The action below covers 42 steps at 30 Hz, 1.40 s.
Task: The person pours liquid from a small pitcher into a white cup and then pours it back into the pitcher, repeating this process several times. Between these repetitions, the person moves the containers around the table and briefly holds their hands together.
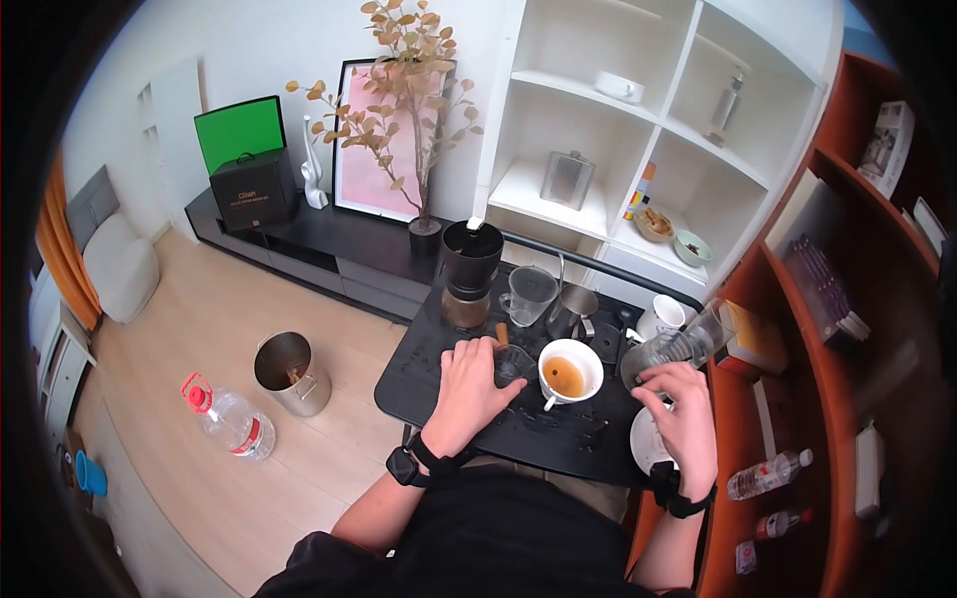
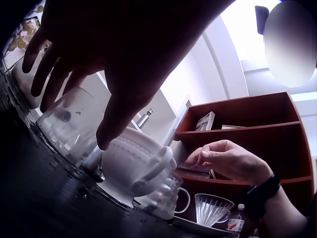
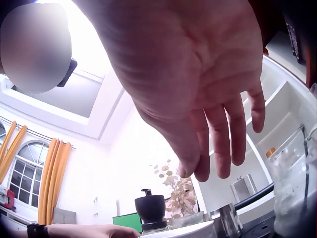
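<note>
My left hand (image 1: 469, 384) reaches over the black table, its thumb and fingers spread around a small clear glass (image 2: 74, 126). To the right of that glass stands a white cup (image 1: 571, 348) with amber-brown liquid in it, its handle toward me. My right hand (image 1: 683, 414) hovers above a white saucer (image 1: 643, 439), fingers loosely bent and holding nothing. Near its fingertips is a clear glass jug (image 1: 648, 359). The left wrist view has a ribbed clear dripper (image 2: 210, 208) below the right hand.
Along the table's back are a black grinder (image 1: 472, 259), a glass pitcher (image 1: 531, 291), a metal jug (image 1: 571, 311) and a white mug (image 1: 661, 316). On the floor at left stand a metal pot (image 1: 317, 399) and a water bottle (image 1: 229, 424). A brown shelf (image 1: 743, 339) borders the right.
</note>
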Each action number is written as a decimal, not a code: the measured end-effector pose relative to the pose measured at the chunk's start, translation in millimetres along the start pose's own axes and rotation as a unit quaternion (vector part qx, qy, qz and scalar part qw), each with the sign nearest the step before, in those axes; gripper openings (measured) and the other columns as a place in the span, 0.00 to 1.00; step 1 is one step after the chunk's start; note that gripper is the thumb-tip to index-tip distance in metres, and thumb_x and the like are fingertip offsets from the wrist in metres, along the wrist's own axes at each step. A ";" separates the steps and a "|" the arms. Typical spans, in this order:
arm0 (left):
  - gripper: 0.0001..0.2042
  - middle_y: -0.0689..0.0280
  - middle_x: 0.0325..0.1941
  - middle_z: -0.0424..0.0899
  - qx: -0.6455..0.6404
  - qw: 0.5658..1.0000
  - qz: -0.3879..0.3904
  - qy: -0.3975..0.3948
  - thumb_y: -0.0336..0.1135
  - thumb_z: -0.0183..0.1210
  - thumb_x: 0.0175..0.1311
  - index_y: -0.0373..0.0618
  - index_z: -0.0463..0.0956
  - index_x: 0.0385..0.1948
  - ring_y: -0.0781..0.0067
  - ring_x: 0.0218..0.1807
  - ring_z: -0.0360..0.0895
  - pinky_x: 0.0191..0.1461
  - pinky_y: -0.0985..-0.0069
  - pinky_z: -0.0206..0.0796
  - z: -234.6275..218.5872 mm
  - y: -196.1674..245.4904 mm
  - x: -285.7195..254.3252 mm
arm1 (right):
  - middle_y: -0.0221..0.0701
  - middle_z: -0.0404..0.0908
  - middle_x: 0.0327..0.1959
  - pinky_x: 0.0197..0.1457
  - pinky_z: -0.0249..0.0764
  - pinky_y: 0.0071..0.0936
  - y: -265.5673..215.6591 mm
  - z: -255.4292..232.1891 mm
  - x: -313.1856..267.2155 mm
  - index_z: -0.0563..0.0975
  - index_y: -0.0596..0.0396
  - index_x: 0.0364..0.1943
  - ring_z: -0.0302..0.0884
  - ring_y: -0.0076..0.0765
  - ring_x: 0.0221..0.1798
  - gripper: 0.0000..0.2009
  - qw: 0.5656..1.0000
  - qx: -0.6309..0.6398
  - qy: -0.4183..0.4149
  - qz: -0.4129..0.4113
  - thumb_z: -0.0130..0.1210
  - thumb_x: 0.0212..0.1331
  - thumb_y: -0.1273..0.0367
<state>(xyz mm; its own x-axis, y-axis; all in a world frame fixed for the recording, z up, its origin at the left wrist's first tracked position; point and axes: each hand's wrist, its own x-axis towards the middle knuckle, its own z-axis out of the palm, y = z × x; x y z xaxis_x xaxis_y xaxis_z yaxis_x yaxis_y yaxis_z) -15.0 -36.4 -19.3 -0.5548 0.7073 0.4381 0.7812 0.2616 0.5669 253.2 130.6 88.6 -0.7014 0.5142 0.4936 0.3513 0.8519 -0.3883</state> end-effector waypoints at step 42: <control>0.59 0.46 0.70 0.81 -0.099 0.988 0.121 -0.020 0.46 0.90 0.50 0.32 0.63 0.84 0.42 0.74 0.80 0.79 0.49 0.67 27.4 66.8 19.7 | 0.40 0.92 0.52 0.69 0.76 0.46 60.4 13.7 -51.8 0.90 0.60 0.51 0.85 0.54 0.61 0.12 0.987 -0.032 0.088 0.133 0.72 0.72 0.66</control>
<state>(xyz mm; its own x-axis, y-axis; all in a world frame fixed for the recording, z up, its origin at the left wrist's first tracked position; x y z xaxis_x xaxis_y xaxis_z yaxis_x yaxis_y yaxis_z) 34.0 13.0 8.1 -0.3443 0.7593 0.5522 0.8162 -0.0487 0.5758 302.2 154.1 28.9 -0.4626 0.7251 0.5102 0.5507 0.6860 -0.4756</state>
